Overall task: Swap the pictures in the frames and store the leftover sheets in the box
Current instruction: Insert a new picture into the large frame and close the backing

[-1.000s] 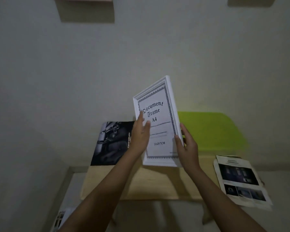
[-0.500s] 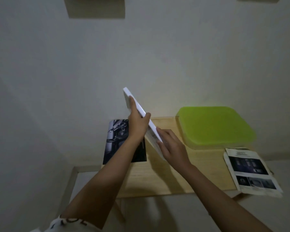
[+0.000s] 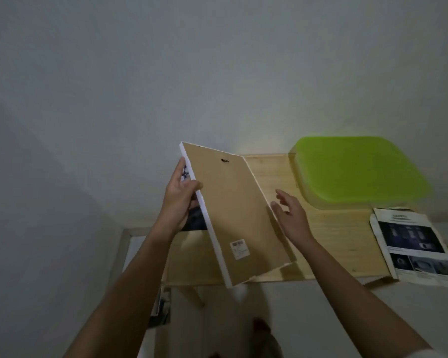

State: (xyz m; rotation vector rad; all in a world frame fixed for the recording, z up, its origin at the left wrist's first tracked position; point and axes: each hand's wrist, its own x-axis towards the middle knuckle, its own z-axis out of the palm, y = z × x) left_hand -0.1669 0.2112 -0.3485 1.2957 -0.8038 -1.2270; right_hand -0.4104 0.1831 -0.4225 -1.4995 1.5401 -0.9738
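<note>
A white picture frame (image 3: 233, 218) is tilted above the wooden table, its brown backing board with a small hanger and a sticker facing me. My left hand (image 3: 180, 197) grips the frame's left white edge. At the frame's right edge my right hand (image 3: 291, 215) hovers with fingers spread, holding nothing. A dark photo print (image 3: 195, 219) lies on the table behind the left hand, mostly hidden. The box with a green lid (image 3: 357, 169) stands at the table's back right. A printed sheet (image 3: 414, 244) with dark pictures lies at the right end, overhanging the edge.
The wooden table (image 3: 342, 244) is small and stands against a pale wall. On the floor below its left side lies another printed item (image 3: 162, 303). Pale floor shows in front of the table.
The frame has been turned over, from front facing me through edge-on to back facing me. My right hand has let go and opened. The view has shifted downward.
</note>
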